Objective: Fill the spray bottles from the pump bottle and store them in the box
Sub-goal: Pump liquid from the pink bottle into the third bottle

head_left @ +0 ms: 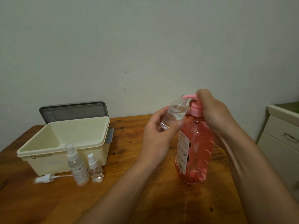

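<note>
Filling under way, centre frame: left hand [155,139] fingers wrap an uncapped bottle [174,115], its mouth tilted to the spout [188,96]. Right hand [210,110] fingers curl over the pump bottle [195,151] head. Lower left, a loose cap [45,178] lies on the counter [56,199] beside two capped bottles [77,165]. The open box [64,143] has nothing stored in it yet.

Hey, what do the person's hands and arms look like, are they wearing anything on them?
Nothing worn that shows. The left hand and right hand are bare, no gloves or visible rings. The left forearm and right forearm are bare too: no sleeve, watch or bracelet in view. The right one is motion-blurred.
</note>
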Motion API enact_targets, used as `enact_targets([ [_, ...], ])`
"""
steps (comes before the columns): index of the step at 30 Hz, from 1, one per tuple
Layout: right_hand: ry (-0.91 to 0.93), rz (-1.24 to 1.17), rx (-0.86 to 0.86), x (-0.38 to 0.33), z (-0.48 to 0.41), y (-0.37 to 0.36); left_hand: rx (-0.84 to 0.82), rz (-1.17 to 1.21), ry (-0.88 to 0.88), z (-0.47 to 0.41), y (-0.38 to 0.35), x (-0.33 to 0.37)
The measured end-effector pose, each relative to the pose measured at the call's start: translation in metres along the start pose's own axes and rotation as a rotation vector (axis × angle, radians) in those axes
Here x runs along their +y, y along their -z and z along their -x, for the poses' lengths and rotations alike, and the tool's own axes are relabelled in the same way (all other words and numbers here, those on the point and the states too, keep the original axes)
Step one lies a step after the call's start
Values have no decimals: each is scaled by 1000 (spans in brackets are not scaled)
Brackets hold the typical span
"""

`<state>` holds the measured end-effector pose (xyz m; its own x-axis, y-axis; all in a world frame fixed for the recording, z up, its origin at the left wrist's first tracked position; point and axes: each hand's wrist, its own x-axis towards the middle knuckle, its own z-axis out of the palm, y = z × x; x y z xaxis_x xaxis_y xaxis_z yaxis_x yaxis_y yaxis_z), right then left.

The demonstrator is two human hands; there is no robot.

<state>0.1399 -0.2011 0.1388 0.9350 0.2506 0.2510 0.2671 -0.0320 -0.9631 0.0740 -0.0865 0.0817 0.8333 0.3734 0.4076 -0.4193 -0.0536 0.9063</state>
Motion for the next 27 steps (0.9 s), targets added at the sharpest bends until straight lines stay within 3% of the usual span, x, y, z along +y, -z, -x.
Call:
enact_targets([
  [27,2,2,-12,0,1,1,0,29,0,-2,-1,-3],
])
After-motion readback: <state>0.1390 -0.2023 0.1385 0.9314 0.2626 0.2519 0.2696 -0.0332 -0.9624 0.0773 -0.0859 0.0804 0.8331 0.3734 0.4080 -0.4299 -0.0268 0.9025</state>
